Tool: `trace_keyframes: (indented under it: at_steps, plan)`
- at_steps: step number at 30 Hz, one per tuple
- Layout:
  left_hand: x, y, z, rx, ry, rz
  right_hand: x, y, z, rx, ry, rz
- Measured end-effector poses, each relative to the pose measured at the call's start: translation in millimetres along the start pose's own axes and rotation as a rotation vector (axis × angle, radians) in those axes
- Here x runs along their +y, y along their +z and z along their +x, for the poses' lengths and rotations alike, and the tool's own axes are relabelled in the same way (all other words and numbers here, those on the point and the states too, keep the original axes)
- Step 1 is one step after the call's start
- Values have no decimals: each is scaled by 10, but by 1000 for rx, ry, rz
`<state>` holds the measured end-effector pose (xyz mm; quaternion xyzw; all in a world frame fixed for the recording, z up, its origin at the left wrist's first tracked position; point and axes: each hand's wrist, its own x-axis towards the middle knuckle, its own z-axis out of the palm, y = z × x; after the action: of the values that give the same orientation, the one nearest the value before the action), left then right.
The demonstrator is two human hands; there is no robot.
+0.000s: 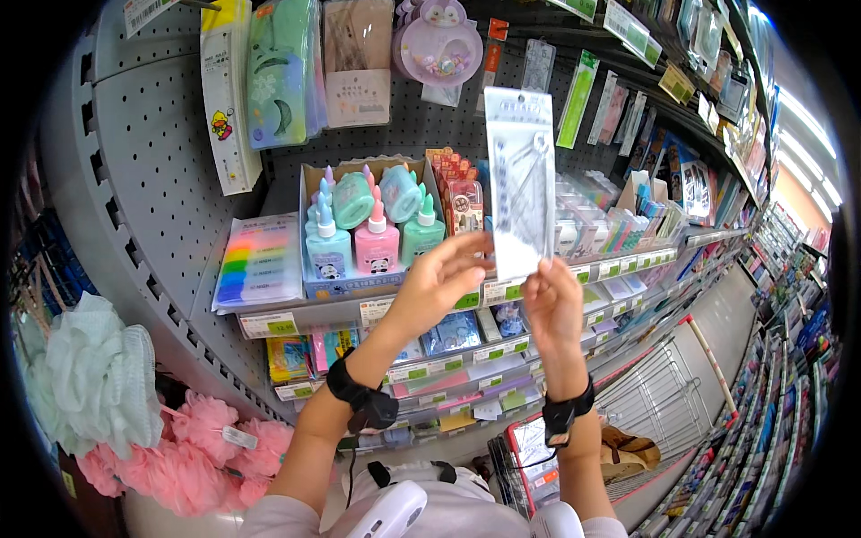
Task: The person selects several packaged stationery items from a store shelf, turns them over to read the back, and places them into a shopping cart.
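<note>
A clear plastic package [521, 181] with a pale header card and a slim item inside stands upright before me. My right hand [555, 299] pinches its lower right corner between thumb and fingers. Beside its lower left edge is my left hand [451, 276], fingers apart; some fingertips are partly hidden near the package, and I see nothing held in that hand. Both wrists wear black straps with small devices. Behind my left hand, a cardboard display box [356, 286] holds blue, pink and green bottles with pointed caps.
Rainbow highlighter packs [262, 269] lie at the shelf's left. Hanging packs [282, 81] line the pegboard above. Mesh bath sponges [94, 370] hang at lower left. A wire shopping cart [666, 390] stands at right, beside another shelf row [760, 397].
</note>
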<state>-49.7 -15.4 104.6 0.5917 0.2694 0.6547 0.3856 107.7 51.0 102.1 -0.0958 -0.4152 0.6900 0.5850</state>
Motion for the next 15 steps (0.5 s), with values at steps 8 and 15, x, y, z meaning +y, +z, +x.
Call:
trace_keyframes:
  at_steps: [8, 15]
  plan:
    - [-265, -12, -551, 102, -180, -120, 435, -239, -585, 93, 131, 6]
    - [-478, 3, -809, 233, -256, -128, 725, -463, -839, 60, 180, -70]
